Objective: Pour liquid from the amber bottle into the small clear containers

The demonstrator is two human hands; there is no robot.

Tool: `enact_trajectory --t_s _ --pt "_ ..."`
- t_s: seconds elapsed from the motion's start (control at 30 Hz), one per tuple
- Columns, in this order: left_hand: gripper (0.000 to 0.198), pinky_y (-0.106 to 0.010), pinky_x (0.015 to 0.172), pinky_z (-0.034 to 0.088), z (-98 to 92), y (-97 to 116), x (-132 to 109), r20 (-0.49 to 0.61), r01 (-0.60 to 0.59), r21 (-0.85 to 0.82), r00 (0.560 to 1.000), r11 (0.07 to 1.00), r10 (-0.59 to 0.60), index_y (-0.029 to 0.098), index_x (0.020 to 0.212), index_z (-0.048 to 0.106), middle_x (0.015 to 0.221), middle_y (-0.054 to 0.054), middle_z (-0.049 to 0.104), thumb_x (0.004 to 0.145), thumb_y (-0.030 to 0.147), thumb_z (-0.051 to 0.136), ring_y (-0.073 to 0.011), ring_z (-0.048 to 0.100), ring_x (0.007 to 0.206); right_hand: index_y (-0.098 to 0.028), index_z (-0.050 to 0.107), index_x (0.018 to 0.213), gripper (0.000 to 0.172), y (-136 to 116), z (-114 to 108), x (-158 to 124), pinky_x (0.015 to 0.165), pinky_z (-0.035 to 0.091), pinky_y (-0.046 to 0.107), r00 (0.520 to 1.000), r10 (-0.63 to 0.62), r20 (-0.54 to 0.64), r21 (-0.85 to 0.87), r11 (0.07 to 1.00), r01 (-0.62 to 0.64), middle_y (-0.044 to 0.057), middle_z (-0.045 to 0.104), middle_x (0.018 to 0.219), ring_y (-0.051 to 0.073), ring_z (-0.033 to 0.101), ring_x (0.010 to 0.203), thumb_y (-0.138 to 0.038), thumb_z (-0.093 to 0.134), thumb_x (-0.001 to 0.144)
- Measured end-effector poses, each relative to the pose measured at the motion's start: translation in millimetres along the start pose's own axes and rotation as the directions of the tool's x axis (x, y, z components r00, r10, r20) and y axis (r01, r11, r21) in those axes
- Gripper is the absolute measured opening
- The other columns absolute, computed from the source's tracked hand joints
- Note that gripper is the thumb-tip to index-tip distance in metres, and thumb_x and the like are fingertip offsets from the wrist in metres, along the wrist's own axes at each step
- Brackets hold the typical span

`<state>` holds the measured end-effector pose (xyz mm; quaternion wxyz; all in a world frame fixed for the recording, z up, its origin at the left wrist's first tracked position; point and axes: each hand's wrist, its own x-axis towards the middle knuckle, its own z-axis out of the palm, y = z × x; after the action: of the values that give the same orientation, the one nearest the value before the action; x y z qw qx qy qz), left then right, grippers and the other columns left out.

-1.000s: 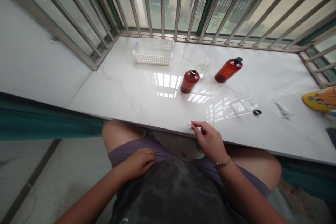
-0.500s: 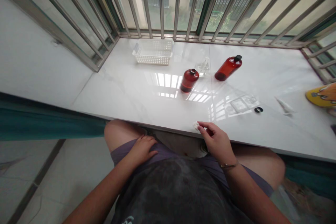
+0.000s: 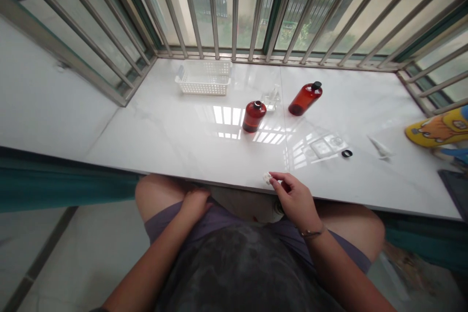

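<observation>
The small white piece (image 3: 267, 178) is at the desk's (image 3: 157, 126) near edge, pinched between our right hand's (image 3: 296, 200) thumb and fingertips; our left hand (image 3: 195, 206) rests apart on our purple shorts (image 3: 164, 219), finger spread unclear. Farther in, we see a black ring (image 3: 342, 154), an open red-brown bottle (image 3: 253, 119), a capped one (image 3: 305, 100), and, near the far left corner, a white basket (image 3: 204, 88).
</observation>
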<state>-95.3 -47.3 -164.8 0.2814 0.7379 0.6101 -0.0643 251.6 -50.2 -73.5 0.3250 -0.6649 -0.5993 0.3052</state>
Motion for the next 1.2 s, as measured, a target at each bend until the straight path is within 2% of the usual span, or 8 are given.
enact_trajectory --t_s 0.07,0.23,0.4,0.53,0.7,0.93,1.03,1.2 --pt "0.016 -0.047 0.1 0.053 -7.2 5 -4 -0.021 -0.013 -0.003 1.0 1.0 0.013 0.02 0.103 0.08 0.116 -0.018 0.078 0.094 0.026 0.069 -0.037 0.071 0.117 -0.024 0.081 0.114 0.038 0 0 2 0.066 0.051 0.033 1.0 0.006 -0.012 0.003 1.0 -0.006 0.005 0.075 0.085 0.019 0.061 0.066 -0.055 0.062 0.101" --pt "0.028 -0.031 0.087 0.055 -42.4 21 -19 -0.01 -0.219 -0.199 0.975 0.955 0.221 0.024 0.102 0.076 0.102 -0.006 0.08 0.107 0.034 0.05 -0.0218 0.074 0.097 -0.023 0.078 0.115 0.03 0 7 8 0.075 0.055 0.034 0.997 -0.082 -0.009 -0.091 0.993 0.08 0.007 0.078 0.097 0.021 0.066 0.074 -0.044 0.06 0.104" --pt "0.031 -0.029 0.084 0.055 -88.5 29 -27 -0.266 -0.333 -0.29 0.929 0.897 0.259 0.025 0.107 0.074 0.094 -0.004 0.079 0.109 0.037 0.046 -0.0198 0.073 0.088 -0.021 0.075 0.114 0.023 -4 39 14 0.092 0.054 0.038 0.98 -0.196 0.039 -0.306 0.931 0.198 0.011 0.077 0.106 0.026 0.071 0.099 -0.026 0.054 0.108" --pt "0.034 -0.03 0.078 0.053 -113.4 14 -2 -0.457 -0.319 -0.165 0.863 0.933 0.214 0.024 0.097 0.075 0.089 -0.003 0.077 0.107 0.041 0.047 -0.0199 0.071 0.083 -0.021 0.074 0.114 0.023 -26 75 12 0.09 0.054 0.037 0.956 -0.261 0.132 -0.334 0.897 0.291 0.011 0.075 0.103 0.025 0.069 0.097 -0.019 0.053 0.108" --pt "0.053 -0.031 0.059 0.033 -106.2 -3 40 -0.552 -0.163 0.044 0.818 0.986 0.16 0.023 0.06 0.049 0.058 0.0 0.053 0.105 0.05 0.046 -0.0178 0.05 0.058 -0.025 0.075 0.112 0.018 -40 74 27 0.093 0.055 0.031 0.937 -0.317 0.144 -0.252 0.904 0.344 0.005 0.077 0.102 0.02 0.071 0.098 -0.02 0.059 0.106" --pt "0.054 -0.032 0.06 0.028 -86.2 -4 46 -0.623 -0.099 0.217 0.752 0.971 0.216 0.023 0.061 0.047 0.062 -0.002 0.055 0.106 0.053 0.048 -0.0195 0.052 0.063 -0.017 0.076 0.111 0.024 6 10 121 0.091 0.054 0.04 0.985 -0.085 -0.147 -0.345 0.938 0.03 0.014 0.077 0.108 0.027 0.071 0.1 -0.023 0.054 0.105" --pt "0.054 -0.033 0.06 0.027 -87.0 -3 46 -0.644 -0.082 0.229 0.734 0.97 0.214 0.023 0.06 0.047 0.061 -0.003 0.055 0.105 0.052 0.049 -0.0199 0.051 0.062 -0.02 0.077 0.103 0.022 -2 29 131 0.086 0.052 0.035 0.99 -0.112 -0.086 -0.358 0.931 0.074 0.012 0.076 0.1 0.023 0.069 0.093 -0.02 0.055 0.104" --pt "0.053 -0.033 0.058 0.024 -88.7 -1 47 -0.653 -0.061 0.246 0.727 0.967 0.212 0.023 0.06 0.047 0.06 -0.003 0.056 0.104 0.051 0.053 -0.0201 0.051 0.062 -0.026 0.079 0.102 0.012 -46 84 92 0.089 0.053 0.028 0.947 -0.29 0.135 -0.257 0.913 0.316 0.003 0.075 0.095 0.019 0.069 0.093 -0.02 0.069 0.099"
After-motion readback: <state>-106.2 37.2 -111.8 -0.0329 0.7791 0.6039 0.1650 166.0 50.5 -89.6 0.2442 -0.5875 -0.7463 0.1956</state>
